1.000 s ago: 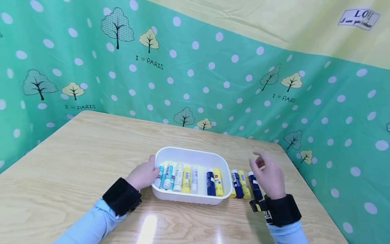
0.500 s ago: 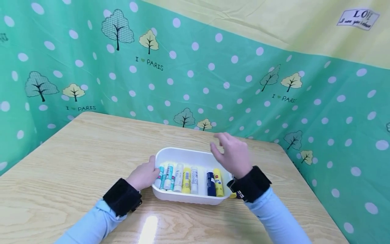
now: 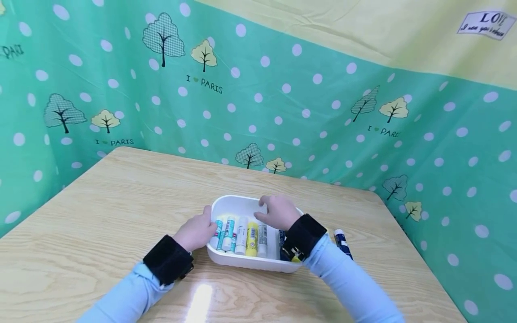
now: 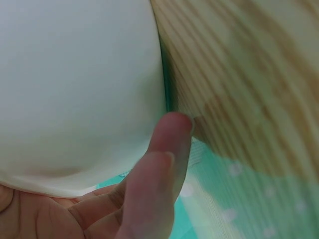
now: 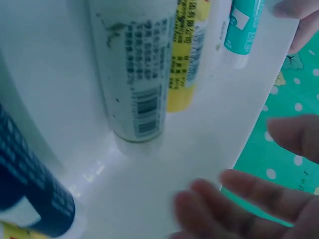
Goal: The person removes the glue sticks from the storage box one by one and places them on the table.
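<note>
My left hand grips the left end of a white plastic basket, its fingers at the rim. Inside lie glue sticks: teal-and-white ones at the left, then a white one, a yellow one, a white one with printed text and a dark blue one, partly hidden. Over the basket's right half hovers my right hand, fingers loosely bent and holding nothing. In the right wrist view its fingers are apart from the printed white stick.
To the right of the basket a dark blue glue stick lies on the wooden table; my right sleeve covers most of the others there. A green dotted curtain hangs behind the table.
My right hand has moved left from above the loose glue sticks on the table to over the basket. My left hand keeps its hold on the basket. The head view has shifted slightly.
</note>
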Motion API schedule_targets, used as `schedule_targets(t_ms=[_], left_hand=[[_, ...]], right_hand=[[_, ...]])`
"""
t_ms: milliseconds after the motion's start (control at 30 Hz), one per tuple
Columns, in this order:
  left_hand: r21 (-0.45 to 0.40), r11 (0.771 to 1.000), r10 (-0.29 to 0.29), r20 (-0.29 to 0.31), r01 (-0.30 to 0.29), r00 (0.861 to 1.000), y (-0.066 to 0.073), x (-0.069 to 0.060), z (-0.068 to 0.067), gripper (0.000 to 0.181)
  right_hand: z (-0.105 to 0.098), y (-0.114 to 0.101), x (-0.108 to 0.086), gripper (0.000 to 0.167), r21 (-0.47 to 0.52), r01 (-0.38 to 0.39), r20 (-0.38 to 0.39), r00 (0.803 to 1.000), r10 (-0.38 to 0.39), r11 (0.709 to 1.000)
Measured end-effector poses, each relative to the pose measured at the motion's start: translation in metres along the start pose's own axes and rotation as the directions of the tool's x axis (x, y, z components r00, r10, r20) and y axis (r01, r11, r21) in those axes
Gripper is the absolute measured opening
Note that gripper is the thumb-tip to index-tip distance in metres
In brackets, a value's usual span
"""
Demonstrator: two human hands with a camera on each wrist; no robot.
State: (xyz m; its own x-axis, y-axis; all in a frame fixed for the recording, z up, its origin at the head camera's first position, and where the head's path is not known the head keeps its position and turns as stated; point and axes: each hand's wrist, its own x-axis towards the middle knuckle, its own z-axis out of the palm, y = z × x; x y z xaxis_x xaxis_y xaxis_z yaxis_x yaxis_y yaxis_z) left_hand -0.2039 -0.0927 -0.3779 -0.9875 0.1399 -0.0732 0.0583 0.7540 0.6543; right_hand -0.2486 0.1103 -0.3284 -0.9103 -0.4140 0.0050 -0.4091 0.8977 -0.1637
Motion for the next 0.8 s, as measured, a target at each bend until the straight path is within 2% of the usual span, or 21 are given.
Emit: schedule_targets(t_ms=[100, 200, 367, 600, 800], left_hand=[[-0.008, 1.000, -0.001, 0.003, 0.001, 1.000, 0.001, 0.000, 0.000, 0.047], [-0.012, 1.000, 0.000, 0.004, 0.000, 1.000, 0.001, -0.001, 0.001, 0.048], [-0.008, 1.000, -0.005, 0.000, 0.005, 1.000, 0.000, -0.001, 0.001, 0.048], [-0.006, 1.000, 0.000, -0.011, 0.000, 1.000, 0.000, -0.001, 0.001, 0.047], [0.000, 1.000, 0.003, -0.017, -0.003, 1.000, 0.000, -0.001, 0.001, 0.046]], right_hand=[[0.005, 0.001, 0.001, 0.040, 0.008, -0.067, 0.163, 0.985, 0.065, 0.998], [0.010, 0.002, 0.002, 0.043, 0.000, -0.094, 0.247, 0.965, 0.091, 0.996], [0.016, 0.002, 0.003, 0.043, 0.016, -0.097, 0.273, 0.958, 0.089, 0.995], [0.021, 0.000, 0.002, 0.044, 0.075, -0.164, 0.336, 0.933, 0.130, 0.984], [0.022, -0.001, 0.001, 0.047, 0.069, -0.188, 0.357, 0.922, 0.152, 0.980]])
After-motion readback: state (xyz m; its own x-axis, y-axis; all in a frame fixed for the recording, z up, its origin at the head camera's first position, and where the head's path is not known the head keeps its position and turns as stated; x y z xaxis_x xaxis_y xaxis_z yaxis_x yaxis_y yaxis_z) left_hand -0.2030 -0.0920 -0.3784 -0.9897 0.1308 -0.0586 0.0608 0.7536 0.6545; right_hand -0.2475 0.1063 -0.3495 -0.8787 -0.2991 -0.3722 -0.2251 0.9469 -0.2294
